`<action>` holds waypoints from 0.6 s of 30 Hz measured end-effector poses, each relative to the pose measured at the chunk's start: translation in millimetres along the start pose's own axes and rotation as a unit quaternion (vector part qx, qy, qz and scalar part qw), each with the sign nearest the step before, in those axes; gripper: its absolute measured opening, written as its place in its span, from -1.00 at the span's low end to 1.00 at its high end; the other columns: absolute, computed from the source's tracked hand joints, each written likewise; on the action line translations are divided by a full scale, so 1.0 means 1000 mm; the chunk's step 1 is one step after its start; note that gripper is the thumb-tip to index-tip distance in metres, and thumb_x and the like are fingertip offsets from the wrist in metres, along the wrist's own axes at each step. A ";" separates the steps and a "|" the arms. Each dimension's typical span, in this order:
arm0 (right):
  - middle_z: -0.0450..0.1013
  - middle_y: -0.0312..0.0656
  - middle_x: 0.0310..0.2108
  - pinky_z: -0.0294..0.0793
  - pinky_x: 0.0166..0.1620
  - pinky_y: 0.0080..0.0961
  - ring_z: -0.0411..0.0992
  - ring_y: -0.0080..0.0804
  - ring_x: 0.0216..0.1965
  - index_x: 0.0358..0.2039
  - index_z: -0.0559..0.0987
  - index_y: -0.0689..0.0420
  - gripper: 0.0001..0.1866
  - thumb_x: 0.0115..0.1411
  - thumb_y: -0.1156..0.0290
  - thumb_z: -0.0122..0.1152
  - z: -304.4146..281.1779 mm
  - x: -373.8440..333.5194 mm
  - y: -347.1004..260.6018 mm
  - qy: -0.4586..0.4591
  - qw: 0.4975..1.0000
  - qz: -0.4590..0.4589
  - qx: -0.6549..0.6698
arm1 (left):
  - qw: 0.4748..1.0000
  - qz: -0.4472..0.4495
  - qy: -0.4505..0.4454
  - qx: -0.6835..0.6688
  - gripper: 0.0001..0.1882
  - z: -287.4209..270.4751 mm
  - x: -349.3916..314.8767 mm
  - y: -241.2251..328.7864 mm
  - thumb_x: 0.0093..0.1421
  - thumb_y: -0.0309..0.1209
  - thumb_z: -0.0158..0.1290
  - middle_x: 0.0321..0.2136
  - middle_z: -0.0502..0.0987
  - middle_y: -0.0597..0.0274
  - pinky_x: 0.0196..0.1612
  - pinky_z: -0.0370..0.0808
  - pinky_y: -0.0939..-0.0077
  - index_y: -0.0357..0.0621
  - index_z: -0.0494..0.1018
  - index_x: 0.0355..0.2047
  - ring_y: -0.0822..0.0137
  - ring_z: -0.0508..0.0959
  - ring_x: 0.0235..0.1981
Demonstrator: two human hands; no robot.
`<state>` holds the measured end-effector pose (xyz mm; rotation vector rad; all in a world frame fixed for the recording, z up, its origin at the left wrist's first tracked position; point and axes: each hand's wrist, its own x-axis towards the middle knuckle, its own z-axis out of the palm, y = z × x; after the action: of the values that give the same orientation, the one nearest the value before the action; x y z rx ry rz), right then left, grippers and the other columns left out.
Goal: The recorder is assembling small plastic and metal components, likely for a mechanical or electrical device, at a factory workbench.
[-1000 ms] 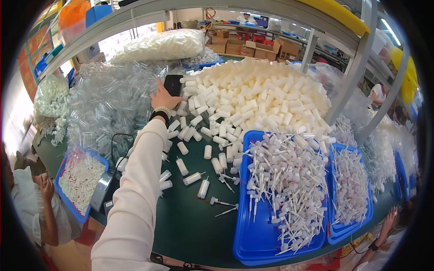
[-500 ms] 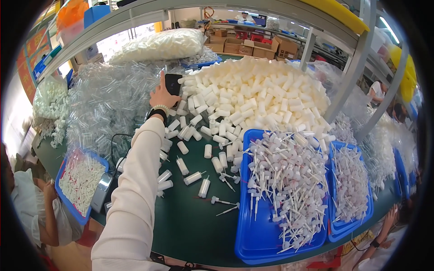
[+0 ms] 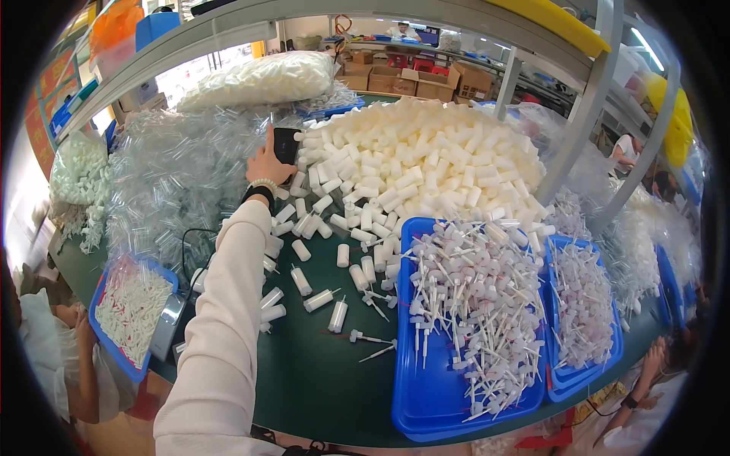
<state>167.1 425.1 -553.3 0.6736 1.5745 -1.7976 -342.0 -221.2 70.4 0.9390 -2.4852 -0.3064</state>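
Note:
My left arm, in a cream sleeve, stretches forward over the green table [image 3: 304, 372]. My left hand [image 3: 266, 161], with a bead bracelet and a dark band at the wrist, is at the lower left of a black phone [image 3: 286, 143]. One finger points up along the phone's left edge, and the other fingers close round its lower corner. The phone stands between a heap of clear plastic tubes [image 3: 179, 175] and a heap of white cylinders [image 3: 433, 144]. Nearer me lie loose cylinders, several with thin stems [image 3: 338, 315]. My right hand is out of view.
A blue tray [image 3: 430, 387] of white stemmed parts sits at right, beside more blue trays [image 3: 559, 391]. A blue tray [image 3: 137, 365] of small white pieces and a grey device [image 3: 166, 327] are at left. A metal frame [image 3: 574, 129] crosses above. Other people sit at both sides.
The whole view has shifted slightly left. The phone leans a little more, with my left hand still at its lower left corner. The heaps and trays look unchanged.

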 end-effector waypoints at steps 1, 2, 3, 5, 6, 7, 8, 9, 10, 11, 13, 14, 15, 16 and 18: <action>0.43 -0.19 -0.46 0.43 -0.48 -0.52 0.39 -0.36 -0.53 -0.17 0.43 0.15 -0.71 0.04 0.43 0.06 0.002 0.002 -0.010 0.000 1.000 -0.010 -0.023 | 1.000 -0.010 0.000 0.002 0.20 -0.005 0.001 -0.011 -0.29 -0.08 0.23 0.03 0.27 0.07 -0.08 0.38 0.12 0.47 -0.40 0.22 -0.13 0.32 -0.03; 0.43 -0.19 -0.46 0.43 -0.48 -0.52 0.39 -0.36 -0.53 -0.17 0.43 0.15 -0.71 0.04 0.43 0.06 0.006 0.003 -0.018 0.001 0.999 -0.020 -0.045 | 1.000 -0.015 0.003 0.001 0.20 -0.009 -0.001 -0.021 -0.29 -0.08 0.23 0.03 0.27 0.07 -0.08 0.38 0.12 0.47 -0.40 0.22 -0.13 0.32 -0.03; 0.43 -0.19 -0.46 0.43 -0.48 -0.52 0.39 -0.36 -0.53 -0.17 0.43 0.15 -0.71 0.04 0.43 0.06 0.011 0.005 -0.032 0.006 0.998 -0.032 -0.060 | 1.000 -0.013 0.013 0.007 0.19 -0.007 -0.003 -0.020 -0.28 -0.07 0.23 0.05 0.25 0.05 -0.07 0.38 0.11 0.46 -0.38 0.22 -0.13 0.31 -0.02; 0.42 -0.19 -0.46 0.43 -0.48 -0.52 0.39 -0.36 -0.53 -0.17 0.43 0.15 -0.71 0.04 0.43 0.06 0.014 0.001 -0.031 0.024 0.995 -0.049 -0.078 | 1.000 0.004 0.015 0.013 0.18 0.009 -0.006 -0.001 -0.27 -0.05 0.23 0.06 0.23 0.03 -0.06 0.37 0.10 0.44 -0.36 0.23 -0.13 0.29 0.00; 0.42 -0.19 -0.46 0.43 -0.47 -0.52 0.39 -0.36 -0.53 -0.17 0.43 0.15 -0.71 0.04 0.44 0.06 0.010 -0.010 -0.032 0.024 0.993 -0.057 -0.100 | 0.999 0.000 0.031 0.015 0.14 0.009 -0.004 -0.011 -0.25 -0.03 0.22 0.08 0.19 0.00 -0.04 0.35 0.11 0.33 -0.30 0.23 -0.13 0.27 0.02; 0.42 -0.19 -0.46 0.43 -0.47 -0.52 0.39 -0.36 -0.53 -0.17 0.43 0.15 -0.71 0.04 0.44 0.05 0.004 -0.007 -0.041 0.025 0.990 -0.065 -0.122 | 0.999 -0.004 0.047 0.017 0.10 0.008 -0.003 -0.021 -0.22 -0.01 0.21 0.09 0.16 -0.04 -0.02 0.33 0.11 0.22 -0.24 0.24 -0.13 0.24 0.05; 0.42 -0.19 -0.46 0.43 -0.47 -0.52 0.39 -0.36 -0.53 -0.17 0.43 0.15 -0.71 0.04 0.44 0.05 0.001 -0.005 -0.049 0.025 0.987 -0.073 -0.144 | 0.999 -0.010 0.049 0.019 0.10 0.007 -0.001 -0.033 -0.22 -0.01 0.21 0.09 0.16 -0.04 -0.02 0.33 0.11 0.22 -0.24 0.24 -0.13 0.24 0.05; 0.42 -0.19 -0.46 0.43 -0.47 -0.53 0.39 -0.37 -0.53 -0.17 0.43 0.15 -0.71 0.05 0.44 0.05 0.000 -0.017 -0.046 0.029 0.984 -0.079 -0.157 | 0.997 -0.016 0.071 -0.033 0.05 0.011 -0.001 -0.028 -0.17 -0.01 0.19 0.10 0.13 -0.08 0.00 0.30 0.12 0.09 -0.18 0.23 -0.13 0.22 0.06; 0.42 -0.19 -0.47 0.43 -0.47 -0.53 0.39 -0.37 -0.53 -0.17 0.43 0.15 -0.71 0.05 0.44 0.05 0.003 -0.020 -0.046 0.034 0.981 -0.085 -0.171 | 0.992 -0.022 0.092 -0.083 0.00 0.014 -0.002 -0.026 -0.13 -0.01 0.16 0.11 0.11 -0.12 0.03 0.28 0.13 -0.04 -0.12 0.22 -0.13 0.19 0.08; 0.42 -0.19 -0.47 0.43 -0.47 -0.53 0.39 -0.37 -0.53 -0.17 0.43 0.16 -0.71 0.05 0.44 0.05 0.007 -0.022 -0.045 0.038 0.978 -0.090 -0.184 | 0.990 -0.025 0.098 -0.094 -0.11 0.018 -0.003 -0.022 -0.05 -0.05 0.11 0.09 0.12 -0.15 0.04 0.26 0.15 -0.17 -0.05 0.18 -0.12 0.18 0.08; 0.42 -0.19 -0.47 0.43 -0.47 -0.53 0.39 -0.37 -0.53 -0.17 0.43 0.16 -0.71 0.05 0.45 0.05 0.005 -0.027 -0.044 0.024 0.969 -0.102 -0.225 | 0.993 -0.056 0.079 -0.062 -0.15 0.004 -0.007 -0.032 -0.03 -0.07 0.09 0.07 0.14 -0.16 0.03 0.27 0.14 -0.16 -0.03 0.17 -0.12 0.20 0.07; 0.42 -0.19 -0.47 0.43 -0.47 -0.53 0.39 -0.37 -0.53 -0.17 0.43 0.16 -0.71 0.05 0.45 0.05 0.005 -0.021 -0.047 0.014 0.969 -0.100 -0.226 | 0.995 -0.079 0.056 -0.038 -0.18 -0.002 -0.010 -0.034 -0.02 -0.09 0.08 0.06 0.15 -0.17 0.02 0.27 0.13 -0.16 -0.01 0.16 -0.11 0.21 0.06; 0.41 -0.19 -0.39 0.45 -0.41 -0.55 0.39 -0.42 -0.43 -0.12 0.40 0.14 -0.66 0.03 0.46 0.05 0.007 -0.022 -0.060 -0.016 0.979 -0.027 -0.202 | 0.993 -0.076 0.084 -0.036 -0.26 -0.002 -0.021 -0.019 -0.01 -0.10 0.05 -0.02 0.23 -0.19 0.01 0.27 0.11 -0.18 0.07 0.11 -0.11 0.26 0.02; 0.40 -0.19 -0.31 0.46 -0.34 -0.57 0.39 -0.47 -0.34 -0.07 0.36 0.13 -0.60 0.01 0.47 0.05 0.011 -0.041 -0.076 -0.011 0.987 0.035 -0.158 | 0.995 -0.047 0.079 -0.045 -0.29 0.016 -0.025 0.009 -0.02 -0.09 0.05 -0.05 0.26 -0.20 0.01 0.28 0.10 -0.19 0.11 0.07 -0.13 0.27 0.00; 0.42 -0.09 -0.30 0.42 -0.26 -0.48 0.39 -0.31 -0.28 -0.11 0.40 0.17 -0.61 0.02 0.33 0.03 0.048 -0.075 -0.152 0.030 0.986 -0.059 -0.150 | 0.997 0.003 0.079 -0.021 -0.37 0.055 -0.041 0.045 -0.04 -0.06 0.02 -0.18 0.37 -0.24 -0.05 0.33 0.10 -0.23 0.20 -0.06 -0.13 0.38 -0.10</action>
<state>103.8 398.7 -391.2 0.5041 1.9111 -1.5845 -367.8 -158.2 25.1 0.9023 -2.3292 -0.2702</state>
